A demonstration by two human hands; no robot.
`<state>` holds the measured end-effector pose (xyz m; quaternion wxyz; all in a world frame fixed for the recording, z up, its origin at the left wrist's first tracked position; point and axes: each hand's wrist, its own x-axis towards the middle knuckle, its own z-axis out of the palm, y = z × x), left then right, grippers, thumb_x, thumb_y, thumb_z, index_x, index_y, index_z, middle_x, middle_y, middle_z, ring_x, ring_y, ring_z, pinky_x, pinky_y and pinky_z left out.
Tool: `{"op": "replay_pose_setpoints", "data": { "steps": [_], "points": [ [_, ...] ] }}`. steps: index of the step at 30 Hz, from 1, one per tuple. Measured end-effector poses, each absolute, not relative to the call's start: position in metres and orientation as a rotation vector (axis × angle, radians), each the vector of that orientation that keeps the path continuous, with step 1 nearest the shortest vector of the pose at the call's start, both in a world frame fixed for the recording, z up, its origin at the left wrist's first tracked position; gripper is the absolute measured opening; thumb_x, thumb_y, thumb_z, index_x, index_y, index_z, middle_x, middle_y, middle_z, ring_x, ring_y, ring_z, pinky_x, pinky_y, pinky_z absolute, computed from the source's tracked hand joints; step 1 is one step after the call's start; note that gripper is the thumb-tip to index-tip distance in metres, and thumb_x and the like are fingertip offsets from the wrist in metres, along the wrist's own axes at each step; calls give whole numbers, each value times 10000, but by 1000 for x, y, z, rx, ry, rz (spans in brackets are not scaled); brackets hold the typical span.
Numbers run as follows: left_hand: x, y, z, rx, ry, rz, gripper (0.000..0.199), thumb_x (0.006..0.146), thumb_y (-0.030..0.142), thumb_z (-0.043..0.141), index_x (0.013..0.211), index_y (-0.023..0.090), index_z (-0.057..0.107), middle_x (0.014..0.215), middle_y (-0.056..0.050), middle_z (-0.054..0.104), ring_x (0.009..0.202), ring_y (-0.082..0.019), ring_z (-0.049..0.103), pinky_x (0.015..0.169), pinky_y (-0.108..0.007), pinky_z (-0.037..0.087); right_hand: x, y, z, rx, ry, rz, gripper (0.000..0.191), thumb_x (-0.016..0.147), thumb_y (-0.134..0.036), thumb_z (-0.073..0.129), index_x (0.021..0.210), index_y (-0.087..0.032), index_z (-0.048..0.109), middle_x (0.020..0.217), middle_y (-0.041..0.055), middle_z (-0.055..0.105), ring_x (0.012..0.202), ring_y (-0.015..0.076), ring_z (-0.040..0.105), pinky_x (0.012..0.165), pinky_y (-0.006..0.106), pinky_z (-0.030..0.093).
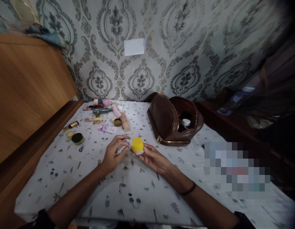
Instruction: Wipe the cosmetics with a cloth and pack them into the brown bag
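Note:
A small jar with a yellow lid (137,145) and a pale base is held in my right hand (155,158), its fingers round the right side and underside. Just left of the jar is my left hand (115,153), its fingers curved and apart. Something clear and faint shows between its thumb and fingers, too indistinct to name. Beyond my left hand lie a white and purple tube (107,128) and a beige tube (125,121). To the right, a brown leather bag (164,119) stands unzipped, with a white-capped container (186,122) inside its opening.
Several cosmetics, among them a green bottle (102,110), are grouped at the back left of the patterned cloth (90,187). A dark-lidded jar (78,138) sits farther left. Wooden furniture (30,92) borders the left; a blurred-out patch covers the right.

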<state>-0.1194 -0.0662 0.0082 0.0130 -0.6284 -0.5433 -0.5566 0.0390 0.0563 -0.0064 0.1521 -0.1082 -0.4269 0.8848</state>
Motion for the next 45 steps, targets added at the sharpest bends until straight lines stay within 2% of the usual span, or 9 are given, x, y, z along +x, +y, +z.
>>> {"op": "replay_pose_setpoints", "data": {
  "steps": [6,10,15,21,24,27,36,41,45],
  "points": [
    [-120,-61,3,-1881,-1882,-1980,92,903,201,564,966,188,630,1071,-87,702,1025,-211,656,909,-359,520,40,54,-4,-284,-1298,2616,553,664,-433,855,1100,-162,650,1049,83,732,851,174,719,792,274,565],
    [-122,-59,1,-1875,-1920,-1982,136,910,216,565,1001,191,663,1064,-81,700,1034,-213,646,918,-361,518,41,52,-5,-281,-1291,2591,574,704,-364,836,1195,-217,578,1098,56,709,876,165,724,779,262,574],
    [-121,-60,3,-1962,-1890,-1895,193,933,254,564,1062,194,694,1097,-95,677,1081,-221,625,957,-384,504,40,53,-13,-322,-1287,2538,480,735,-372,812,1135,-220,595,1047,38,711,893,167,728,885,311,557],
    [-116,-61,3,-2037,-1856,-1750,231,932,223,565,1127,203,689,1107,-101,653,1075,-218,631,924,-365,523,35,57,-19,-412,-1299,2384,457,681,-410,838,1061,-249,641,1147,32,685,989,184,678,832,321,560],
    [-116,-62,3,-2040,-1789,-1706,238,932,207,565,1139,210,682,1102,-98,650,1062,-212,634,914,-359,529,36,58,-17,-446,-1403,2243,473,649,-442,849,1037,-230,680,1086,41,706,993,194,655,912,348,516],
    [-117,-62,2,-2040,-1742,-1681,239,932,192,564,1141,215,679,1106,-98,647,1063,-208,633,904,-352,533,38,59,-14,-481,-1532,2142,473,612,-403,873,1010,-214,701,985,24,711,911,183,652,897,336,500],
    [-119,-63,3,-2073,-1729,-1649,225,950,184,525,1115,203,677,1099,-105,643,1051,-204,632,897,-344,529,38,60,-15,-440,-1576,2090,502,576,-308,891,1020,-245,666,970,-10,684,911,158,625,894,304,488],
    [-118,-63,5,-2161,-1823,-1629,227,965,212,502,1108,193,678,1112,-106,633,1090,-209,611,934,-337,506,36,60,-20,-394,-1679,2058,461,596,-335,879,973,-237,633,954,-5,673,902,162,629,897,322,493],
    [-118,-62,2,-2171,-1918,-1619,210,956,238,523,1073,190,690,1066,-92,621,1034,-202,618,905,-322,510,35,56,-23,-408,-1821,1937,455,607,-333,862,973,-219,617,972,13,671,941,186,629,902,343,499]
  ]
}}
